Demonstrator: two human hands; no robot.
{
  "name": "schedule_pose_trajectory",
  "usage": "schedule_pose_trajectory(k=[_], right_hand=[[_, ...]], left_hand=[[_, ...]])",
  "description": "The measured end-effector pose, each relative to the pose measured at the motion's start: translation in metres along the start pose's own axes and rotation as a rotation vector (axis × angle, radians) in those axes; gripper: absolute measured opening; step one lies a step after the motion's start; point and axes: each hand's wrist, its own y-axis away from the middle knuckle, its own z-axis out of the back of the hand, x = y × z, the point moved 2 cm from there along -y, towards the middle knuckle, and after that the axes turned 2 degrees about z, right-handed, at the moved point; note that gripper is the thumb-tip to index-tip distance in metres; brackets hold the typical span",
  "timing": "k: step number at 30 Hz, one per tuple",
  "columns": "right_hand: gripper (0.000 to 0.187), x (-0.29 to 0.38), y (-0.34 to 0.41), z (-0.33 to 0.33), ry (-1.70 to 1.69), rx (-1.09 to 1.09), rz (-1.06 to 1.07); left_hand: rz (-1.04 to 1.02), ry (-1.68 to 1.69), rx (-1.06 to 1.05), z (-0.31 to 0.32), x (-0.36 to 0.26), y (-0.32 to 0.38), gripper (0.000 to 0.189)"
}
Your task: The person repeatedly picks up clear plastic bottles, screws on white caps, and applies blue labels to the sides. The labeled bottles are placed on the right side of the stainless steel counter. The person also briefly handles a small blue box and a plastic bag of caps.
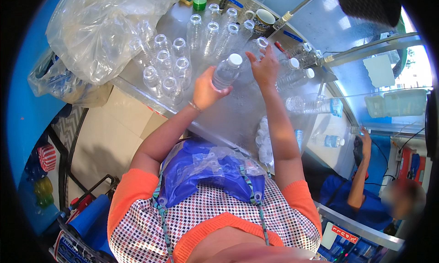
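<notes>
My left hand [208, 90] is closed around a clear plastic bottle with a white cap [227, 71], held tilted above the metal table [219, 115]. To its right, my right hand [267, 65] is raised with fingers spread beside an uncapped clear bottle [262, 43]; whether it touches that bottle I cannot tell. Several uncapped bottles [181, 71] stand left of my left hand, and another group [210, 40] stands behind it. Right of my right wrist are capped bottles [291, 66]. White caps in a clear bag [264, 143] lie partly behind my right forearm.
A large clear plastic bag [103, 30] covers the table's back left. At the back are a patterned mug [263, 21] and a bottle of green liquid [200, 0]. Labelled water bottles [332, 141] lie at right, where another person's arm [362, 174] reaches up. Glass panels border the right.
</notes>
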Motion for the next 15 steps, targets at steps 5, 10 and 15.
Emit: schedule_pose_trajectory(k=[5, 10, 15], right_hand=[[0.073, 0.029, 0.012, 0.021, -0.054, -0.253, 0.122], [0.044, 0.034, 0.052, 0.040, -0.792, 0.146, 0.046], [0.032, 0.026, 0.065, 0.043, -1.159, 0.134, -0.166]], left_hand=[[-0.035, 0.085, 0.093, 0.002, -0.021, 0.004, 0.063], [0.162, 0.273, 0.537, 0.002, -0.040, 0.010, 0.074], [0.709, 1.200, 1.231, 0.003, -0.060, 0.020, 0.073]])
